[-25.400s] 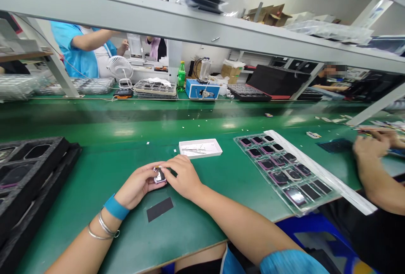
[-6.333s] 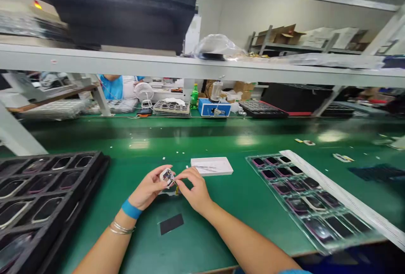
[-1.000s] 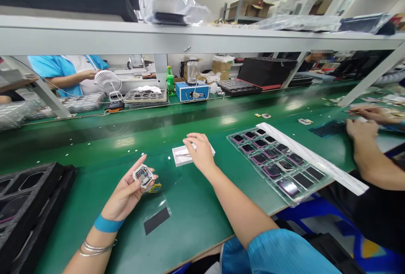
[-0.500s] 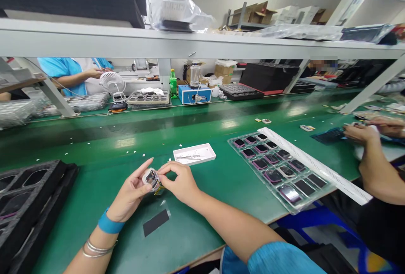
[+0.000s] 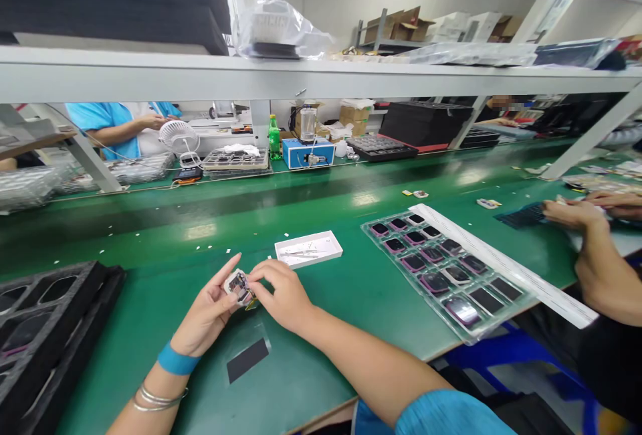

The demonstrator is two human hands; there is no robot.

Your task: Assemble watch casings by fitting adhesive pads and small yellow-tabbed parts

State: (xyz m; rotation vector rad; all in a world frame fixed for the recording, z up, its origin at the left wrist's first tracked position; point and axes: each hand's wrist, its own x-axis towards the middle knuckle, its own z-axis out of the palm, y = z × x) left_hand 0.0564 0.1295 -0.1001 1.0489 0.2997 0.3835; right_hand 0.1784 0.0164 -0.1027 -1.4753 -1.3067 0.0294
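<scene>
My left hand holds a small white watch-like case between thumb and fingers, its open side with electronic parts facing up. At the right edge of that case, my right hand pinches with thumb and index finger; whatever lies between those fingertips is too small to make out. A yellow strip hangs below the case. On the green table under my hands lies a black rectangular sheet on clear film. Just beyond my right hand is a shallow white tray with tweezers and tiny pieces in it.
To the right, a clear plastic tray carries several watch screens, with a long white strip along it. Black foam trays stand at left. A co-worker's hands work at far right. A shelf beam crosses above.
The view has shifted slightly. My right fingertips have moved a little at the case's edge, while my left hand keeps its hold on it.
</scene>
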